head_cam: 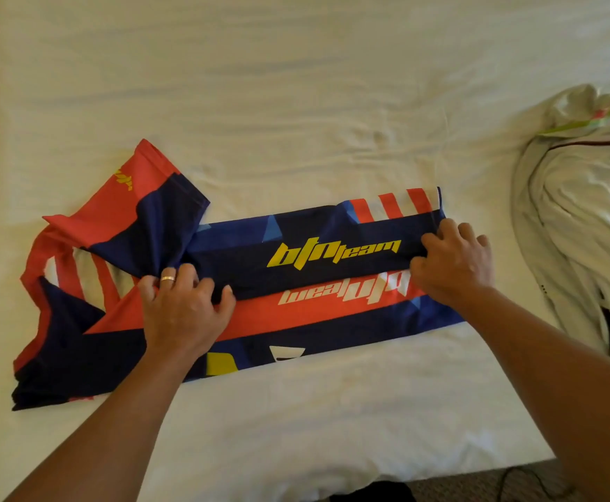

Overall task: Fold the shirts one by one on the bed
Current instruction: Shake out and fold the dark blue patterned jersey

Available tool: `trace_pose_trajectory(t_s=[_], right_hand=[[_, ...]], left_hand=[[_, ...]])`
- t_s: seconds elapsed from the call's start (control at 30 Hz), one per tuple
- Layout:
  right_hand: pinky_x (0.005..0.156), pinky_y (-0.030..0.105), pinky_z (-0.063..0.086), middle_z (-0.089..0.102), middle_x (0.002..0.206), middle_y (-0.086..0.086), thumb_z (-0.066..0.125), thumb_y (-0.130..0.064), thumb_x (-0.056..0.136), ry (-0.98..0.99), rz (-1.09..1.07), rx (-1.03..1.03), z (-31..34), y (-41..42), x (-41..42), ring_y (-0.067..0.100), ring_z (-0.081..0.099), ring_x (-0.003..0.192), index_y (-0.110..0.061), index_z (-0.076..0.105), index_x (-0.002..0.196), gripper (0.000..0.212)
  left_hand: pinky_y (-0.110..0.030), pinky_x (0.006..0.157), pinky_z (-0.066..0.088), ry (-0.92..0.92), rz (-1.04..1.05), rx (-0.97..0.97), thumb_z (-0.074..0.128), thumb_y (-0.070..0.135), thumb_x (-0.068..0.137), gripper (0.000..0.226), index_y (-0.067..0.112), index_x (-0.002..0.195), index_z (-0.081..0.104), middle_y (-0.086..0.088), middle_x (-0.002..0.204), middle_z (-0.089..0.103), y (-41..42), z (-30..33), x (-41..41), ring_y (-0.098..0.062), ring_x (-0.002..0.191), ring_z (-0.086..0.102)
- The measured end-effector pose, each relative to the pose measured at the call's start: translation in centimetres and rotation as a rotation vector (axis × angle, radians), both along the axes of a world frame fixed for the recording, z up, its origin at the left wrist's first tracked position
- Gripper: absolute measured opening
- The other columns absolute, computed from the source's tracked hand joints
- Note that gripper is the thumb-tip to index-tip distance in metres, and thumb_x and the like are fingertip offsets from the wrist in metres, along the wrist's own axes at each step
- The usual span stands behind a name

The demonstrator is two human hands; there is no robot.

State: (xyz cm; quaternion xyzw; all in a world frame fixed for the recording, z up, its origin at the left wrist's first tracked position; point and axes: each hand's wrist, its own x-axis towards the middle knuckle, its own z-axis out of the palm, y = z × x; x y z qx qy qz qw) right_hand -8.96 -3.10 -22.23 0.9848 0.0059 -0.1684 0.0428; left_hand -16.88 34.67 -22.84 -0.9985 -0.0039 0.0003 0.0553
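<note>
A navy, red and white striped sports shirt of thin shiny fabric lies lengthwise across the middle of the white-sheeted bed, partly folded, with a navy band bearing yellow lettering laid over a red band with white lettering. Its sleeves and collar end bunch at the left. The left hand, wearing a ring, rests on the shirt near the sleeves, fingers curled and pinching the near edge of the navy fold. The right hand lies on the shirt's right end, fingers bent and gripping the same fold. A crumpled white shirt with dark piping lies at the bed's right edge, well apart.
</note>
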Motion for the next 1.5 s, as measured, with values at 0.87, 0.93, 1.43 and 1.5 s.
trace_pose_trajectory(t_s=[0.87, 0.93, 1.43, 1.5], right_hand=[[0.119, 0.057, 0.015, 0.011, 0.167, 0.006, 0.047, -0.054, 0.097, 0.008, -0.045, 0.202, -3.2, 6.8, 2.7, 0.033, 0.007, 0.153, -0.026, 0.029, 0.153, 0.065], [0.116, 0.055, 0.023, 0.027, 0.160, 0.007, 0.051, -0.047, 0.096, -0.018, 0.019, 0.269, -2.2, 10.5, 3.3, 0.034, 0.022, 0.146, -0.021, 0.042, 0.144, 0.055], [0.102, 0.049, 0.039, 0.043, 0.142, 0.014, 0.053, -0.037, 0.096, 0.086, -0.076, 0.462, -2.4, 40.0, 9.5, 0.038, 0.040, 0.130, -0.014, 0.042, 0.144, 0.054], [0.099, 0.050, 0.040, 0.042, 0.139, 0.015, 0.056, -0.036, 0.094, 0.053, -0.114, 0.366, -3.1, 41.6, 9.7, 0.038, 0.040, 0.128, -0.012, 0.042, 0.139, 0.052]], left_hand=[[-0.060, 0.122, 0.015, 0.114, 0.088, -0.358, 0.044, 0.054, 0.093, 0.071, 0.017, 0.154, 0.038, -0.014, 0.162, 0.032, -3.0, -3.7, 3.0, -0.035, 0.153, 0.021], [-0.058, 0.120, 0.024, -0.038, 0.070, -0.406, 0.053, 0.042, 0.091, 0.059, 0.011, 0.141, 0.055, -0.014, 0.150, 0.048, -1.2, -2.9, 1.7, -0.037, 0.145, 0.037], [-0.056, 0.114, 0.033, 0.062, 0.174, -0.271, 0.043, 0.063, 0.098, 0.072, 0.014, 0.150, 0.046, -0.015, 0.159, 0.039, 18.7, -4.7, -7.7, -0.036, 0.147, 0.034], [-0.055, 0.116, 0.030, 0.078, 0.187, -0.269, 0.041, 0.065, 0.098, 0.075, 0.015, 0.154, 0.040, -0.013, 0.163, 0.033, 19.1, -5.4, -8.1, -0.034, 0.150, 0.030]])
